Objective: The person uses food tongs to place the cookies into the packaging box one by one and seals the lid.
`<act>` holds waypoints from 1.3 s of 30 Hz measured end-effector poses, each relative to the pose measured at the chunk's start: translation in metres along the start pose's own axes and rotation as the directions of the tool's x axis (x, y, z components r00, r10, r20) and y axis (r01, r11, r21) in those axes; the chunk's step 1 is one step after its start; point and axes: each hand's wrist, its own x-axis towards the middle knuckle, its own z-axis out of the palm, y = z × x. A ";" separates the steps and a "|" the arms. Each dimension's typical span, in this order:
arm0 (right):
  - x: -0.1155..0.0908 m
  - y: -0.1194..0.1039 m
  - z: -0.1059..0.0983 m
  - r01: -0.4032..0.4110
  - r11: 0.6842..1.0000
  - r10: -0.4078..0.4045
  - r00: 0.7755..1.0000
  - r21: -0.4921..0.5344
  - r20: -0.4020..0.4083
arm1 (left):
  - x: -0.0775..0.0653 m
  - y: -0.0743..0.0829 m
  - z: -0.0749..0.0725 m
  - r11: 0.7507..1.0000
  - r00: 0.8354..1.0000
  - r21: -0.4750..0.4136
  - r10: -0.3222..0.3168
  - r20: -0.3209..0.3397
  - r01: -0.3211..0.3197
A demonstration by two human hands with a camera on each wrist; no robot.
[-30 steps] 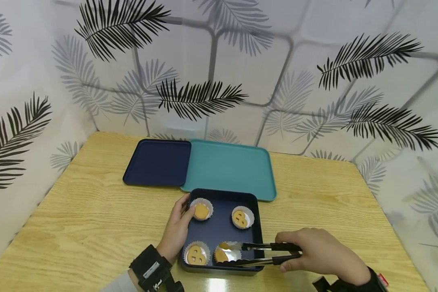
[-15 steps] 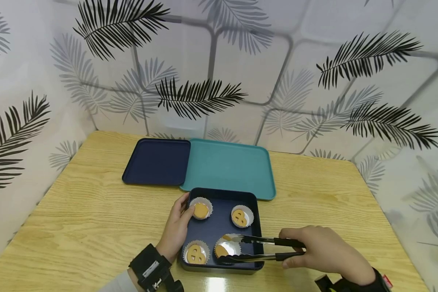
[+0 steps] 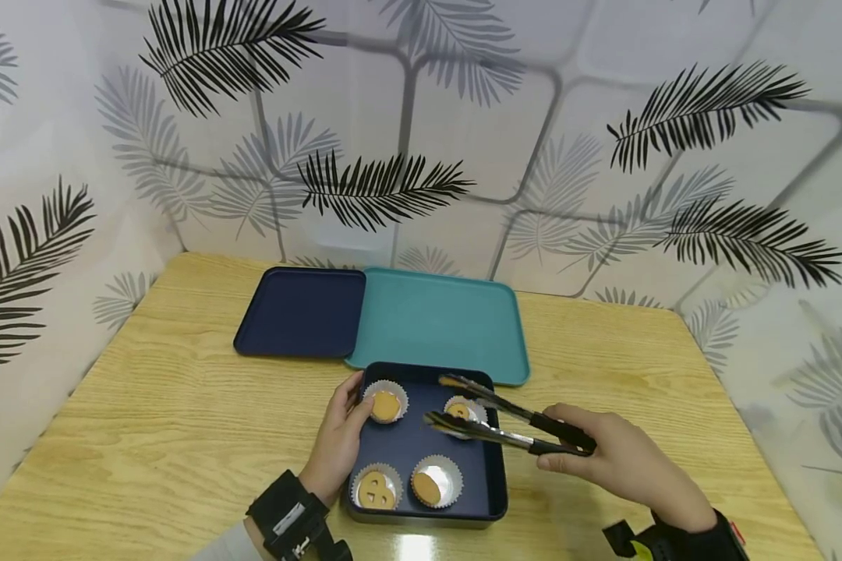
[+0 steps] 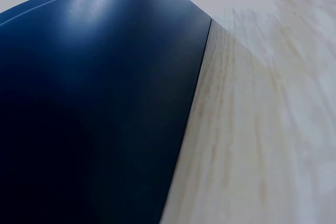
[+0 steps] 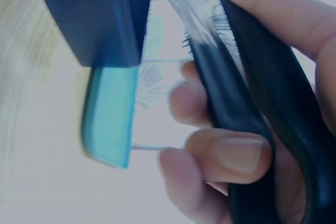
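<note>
Here, the right hand is curling round the tongs, which are hanging parted over the right of the box. The left hand is gripping the box's left side on the table, while four cups of biscuits are sitting inside.

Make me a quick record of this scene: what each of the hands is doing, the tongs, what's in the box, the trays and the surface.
Left hand: grips the box at its left side
Right hand: holds the tongs
Tongs: arms apart, partly covering the far right cup in the head view
Contents: four paper cups, a cookie visible in each
Trays: dark blue tray left, teal tray right
Surface: wooden table
</note>
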 end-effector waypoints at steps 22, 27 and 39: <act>0.073 0.076 0.031 -0.391 0.907 0.403 0.913 0.154 -0.058 | -0.001 0.001 0.000 1.000 1.000 0.007 0.007 -0.004 -0.007; 0.080 0.076 0.037 -0.417 0.903 0.426 0.900 0.106 -0.089 | -0.001 0.001 0.000 1.000 1.000 0.008 0.006 -0.005 -0.006; 0.084 0.075 0.038 -0.431 0.901 0.434 0.896 0.050 -0.093 | -0.001 0.001 0.000 1.000 1.000 -0.003 0.003 0.006 -0.003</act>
